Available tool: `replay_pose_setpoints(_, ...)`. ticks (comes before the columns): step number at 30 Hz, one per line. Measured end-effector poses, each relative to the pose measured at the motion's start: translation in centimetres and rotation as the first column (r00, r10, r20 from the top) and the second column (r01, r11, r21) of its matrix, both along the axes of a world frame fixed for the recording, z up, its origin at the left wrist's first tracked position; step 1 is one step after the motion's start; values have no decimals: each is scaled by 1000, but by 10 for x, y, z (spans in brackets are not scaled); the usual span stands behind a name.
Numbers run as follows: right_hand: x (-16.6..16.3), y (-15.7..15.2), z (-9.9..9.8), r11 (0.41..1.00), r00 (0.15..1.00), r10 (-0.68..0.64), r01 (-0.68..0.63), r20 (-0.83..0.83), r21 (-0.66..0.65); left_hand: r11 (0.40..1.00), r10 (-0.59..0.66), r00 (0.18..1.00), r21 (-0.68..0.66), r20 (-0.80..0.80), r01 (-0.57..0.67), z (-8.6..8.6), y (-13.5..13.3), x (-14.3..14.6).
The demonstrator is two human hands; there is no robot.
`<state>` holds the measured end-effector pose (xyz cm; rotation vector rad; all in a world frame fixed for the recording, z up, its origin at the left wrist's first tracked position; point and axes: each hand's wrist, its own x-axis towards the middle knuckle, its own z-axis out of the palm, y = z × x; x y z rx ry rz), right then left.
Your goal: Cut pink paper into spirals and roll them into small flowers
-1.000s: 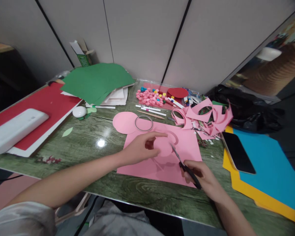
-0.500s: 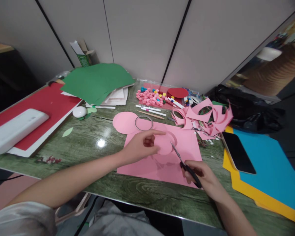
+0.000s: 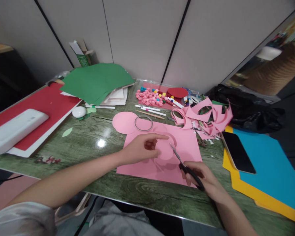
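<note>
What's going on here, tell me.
The person's left hand holds a round piece of pink paper over a larger pink sheet. The right hand grips scissors, their tips by the round piece's right edge. A metal ring and another pink round lie at the sheet's far left corner; pink offcuts are heaped near its far right.

Round glare spot (image 3: 101, 143) on tabletop (image 3: 127, 188)

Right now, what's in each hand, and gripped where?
Right hand: black-handled scissors, held by the handles. Left hand: round pink paper piece, held at its left side between thumb and fingers.
</note>
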<state>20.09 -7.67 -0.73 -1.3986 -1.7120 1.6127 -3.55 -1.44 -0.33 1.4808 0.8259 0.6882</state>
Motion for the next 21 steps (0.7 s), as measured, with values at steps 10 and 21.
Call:
replay_pose_setpoints(10,3,0,-5,1000,1000,-22,22,-15,-18,999,38,999,39,0,-38,-8,2,-2)
replay_pose_setpoints(21,3,0,-6,999,999,-32,32,6,-23,998,59,997,28,52,-61,-9,2,-2)
